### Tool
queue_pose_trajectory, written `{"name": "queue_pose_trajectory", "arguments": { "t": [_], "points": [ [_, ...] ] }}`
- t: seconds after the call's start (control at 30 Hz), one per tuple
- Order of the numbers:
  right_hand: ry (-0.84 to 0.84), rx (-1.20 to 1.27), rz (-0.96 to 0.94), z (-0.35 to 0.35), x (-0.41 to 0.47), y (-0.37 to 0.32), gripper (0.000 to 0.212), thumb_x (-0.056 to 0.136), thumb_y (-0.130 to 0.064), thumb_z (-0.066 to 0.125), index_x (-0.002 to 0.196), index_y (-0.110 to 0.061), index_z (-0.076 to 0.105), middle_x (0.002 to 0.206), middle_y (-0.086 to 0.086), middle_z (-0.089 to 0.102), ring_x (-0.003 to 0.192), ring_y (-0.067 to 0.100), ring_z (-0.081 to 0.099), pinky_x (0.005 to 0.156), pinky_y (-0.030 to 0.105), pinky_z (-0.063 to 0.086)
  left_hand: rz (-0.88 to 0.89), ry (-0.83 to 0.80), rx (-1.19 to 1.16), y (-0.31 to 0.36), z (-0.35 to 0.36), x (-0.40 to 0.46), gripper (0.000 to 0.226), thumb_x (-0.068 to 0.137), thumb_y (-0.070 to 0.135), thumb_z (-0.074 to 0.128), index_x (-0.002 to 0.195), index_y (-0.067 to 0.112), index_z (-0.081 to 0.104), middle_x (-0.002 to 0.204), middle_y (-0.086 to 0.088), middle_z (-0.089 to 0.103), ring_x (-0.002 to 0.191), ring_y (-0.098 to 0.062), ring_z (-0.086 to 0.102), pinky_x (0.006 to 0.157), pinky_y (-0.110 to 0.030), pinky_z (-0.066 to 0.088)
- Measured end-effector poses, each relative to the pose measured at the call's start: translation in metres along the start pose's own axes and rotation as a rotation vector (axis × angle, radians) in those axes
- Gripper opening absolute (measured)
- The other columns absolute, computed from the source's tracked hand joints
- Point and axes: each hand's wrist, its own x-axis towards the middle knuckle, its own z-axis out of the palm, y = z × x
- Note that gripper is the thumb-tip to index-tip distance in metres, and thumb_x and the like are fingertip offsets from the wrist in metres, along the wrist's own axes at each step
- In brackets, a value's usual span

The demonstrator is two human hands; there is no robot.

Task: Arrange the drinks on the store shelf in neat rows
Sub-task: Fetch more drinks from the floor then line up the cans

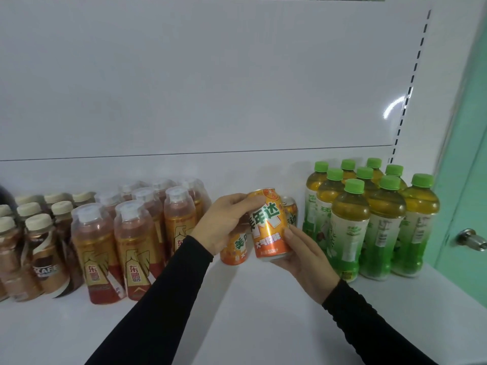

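Note:
An orange soda can point(268, 227) is held tilted above the white shelf point(250, 312), between both hands. My left hand point(224, 222) grips its top and upper side, thumb along the rim. My right hand point(305, 256) cups its base from below. A second orange can point(234, 248) stands on the shelf behind my left hand, and a third can point(290, 209) is partly hidden behind the held one.
Green-capped tea bottles point(369, 219) stand in rows at the right. Amber energy-drink bottles point(137, 233) with clear caps fill the centre left, and brown coffee bottles point(39, 246) the far left. A door with a metal knob point(471, 239) is at the right edge.

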Motion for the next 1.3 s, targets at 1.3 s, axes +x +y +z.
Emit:
{"name": "queue_pose_trajectory", "arguments": {
  "t": [1.3],
  "points": [
    [0.052, -0.366, -0.064, -0.001, -0.012, -0.007, 0.058, 0.075, -0.066, 0.068, 0.121, -0.033, 0.056, 0.113, -0.005, 0.07, 0.102, 0.011, 0.068, 0.086, 0.03, 0.057, -0.028, 0.047, -0.184, -0.006, 0.007, 0.005, 0.034, 0.087, 0.028, 0.073, 0.11, 0.004, 0.066, 0.09, -0.011, 0.075, 0.079, -0.021, 0.071, 0.072, -0.037, 0.061]
  ]
}}
